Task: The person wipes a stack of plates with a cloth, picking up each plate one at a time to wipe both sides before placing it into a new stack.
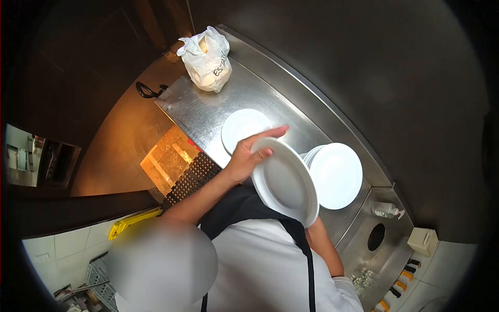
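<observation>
My left hand (249,157) grips the rim of a deep white plate (287,179), its thumb lying over the inner edge and a finger stretched out past the rim. The plate is tilted on its edge in front of my apron, its hollow side visible. My right hand is mostly hidden behind the lower end of the plate; only the right forearm (325,249) shows clearly. Beyond the left hand, a round white plate (244,127) lies on the steel counter (265,96). Just right of the held plate stands a stack of white plates (338,177).
A knotted white plastic bag (207,65) with black writing stands at the counter's far end. To the right are a steel basin with a dark round hole (376,237), a clear pump bottle (384,209) and several orange-and-black handles (400,285). A grey blurred patch covers the lower left.
</observation>
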Demonstrator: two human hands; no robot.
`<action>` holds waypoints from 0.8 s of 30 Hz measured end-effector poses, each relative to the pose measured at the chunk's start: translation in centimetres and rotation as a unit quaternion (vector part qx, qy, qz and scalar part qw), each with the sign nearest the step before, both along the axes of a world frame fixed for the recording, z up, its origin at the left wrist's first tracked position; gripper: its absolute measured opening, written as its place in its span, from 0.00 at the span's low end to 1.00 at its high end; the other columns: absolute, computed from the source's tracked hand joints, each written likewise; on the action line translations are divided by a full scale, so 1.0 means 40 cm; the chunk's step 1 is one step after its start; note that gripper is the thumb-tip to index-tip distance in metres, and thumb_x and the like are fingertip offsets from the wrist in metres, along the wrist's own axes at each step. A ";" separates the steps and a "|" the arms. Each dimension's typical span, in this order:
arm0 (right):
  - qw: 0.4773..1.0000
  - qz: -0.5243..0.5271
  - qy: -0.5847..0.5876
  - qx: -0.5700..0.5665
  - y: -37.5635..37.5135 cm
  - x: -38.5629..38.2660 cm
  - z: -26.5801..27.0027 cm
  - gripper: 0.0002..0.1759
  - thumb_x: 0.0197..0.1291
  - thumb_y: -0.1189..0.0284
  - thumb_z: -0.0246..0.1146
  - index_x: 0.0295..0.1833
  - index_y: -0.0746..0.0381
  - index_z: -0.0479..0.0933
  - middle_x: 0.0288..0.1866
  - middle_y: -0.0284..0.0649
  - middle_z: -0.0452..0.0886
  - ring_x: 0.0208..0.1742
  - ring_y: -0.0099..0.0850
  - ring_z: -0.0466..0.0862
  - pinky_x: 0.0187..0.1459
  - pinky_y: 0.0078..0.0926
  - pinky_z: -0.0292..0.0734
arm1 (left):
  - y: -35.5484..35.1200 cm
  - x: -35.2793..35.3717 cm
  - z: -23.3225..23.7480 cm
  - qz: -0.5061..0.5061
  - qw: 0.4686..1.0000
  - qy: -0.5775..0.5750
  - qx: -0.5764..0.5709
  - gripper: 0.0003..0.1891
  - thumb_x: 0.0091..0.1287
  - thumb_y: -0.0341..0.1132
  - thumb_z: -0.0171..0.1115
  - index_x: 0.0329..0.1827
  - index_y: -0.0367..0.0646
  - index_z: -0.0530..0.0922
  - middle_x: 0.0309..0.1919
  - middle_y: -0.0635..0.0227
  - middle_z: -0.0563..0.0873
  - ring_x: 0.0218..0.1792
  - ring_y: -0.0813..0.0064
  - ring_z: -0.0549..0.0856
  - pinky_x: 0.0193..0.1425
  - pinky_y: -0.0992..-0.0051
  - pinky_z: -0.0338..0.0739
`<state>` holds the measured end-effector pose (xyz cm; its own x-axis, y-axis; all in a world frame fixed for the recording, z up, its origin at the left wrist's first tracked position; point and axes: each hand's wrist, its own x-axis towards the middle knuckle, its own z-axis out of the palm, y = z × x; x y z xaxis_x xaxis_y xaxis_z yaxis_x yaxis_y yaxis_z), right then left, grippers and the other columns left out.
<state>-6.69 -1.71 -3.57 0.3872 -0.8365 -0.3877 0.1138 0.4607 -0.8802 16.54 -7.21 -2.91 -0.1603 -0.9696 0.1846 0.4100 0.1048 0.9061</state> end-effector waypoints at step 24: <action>0.674 -0.301 0.574 -0.354 -0.050 -0.274 0.128 0.15 0.65 0.73 0.64 0.54 0.69 0.83 0.48 0.55 0.85 0.50 0.56 0.84 0.54 0.46 0.77 | -0.169 0.187 -0.349 0.349 0.814 -0.440 0.147 0.18 0.73 0.41 0.66 0.56 0.35 0.86 0.57 0.49 0.86 0.56 0.59 0.85 0.62 0.63 0.77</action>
<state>-17.66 -3.71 1.54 -0.3197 -0.8411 0.4364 -0.8510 0.0524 -0.5225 24.03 -13.99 -16.88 0.5039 -0.8629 0.0396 -0.4781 -0.2404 0.8448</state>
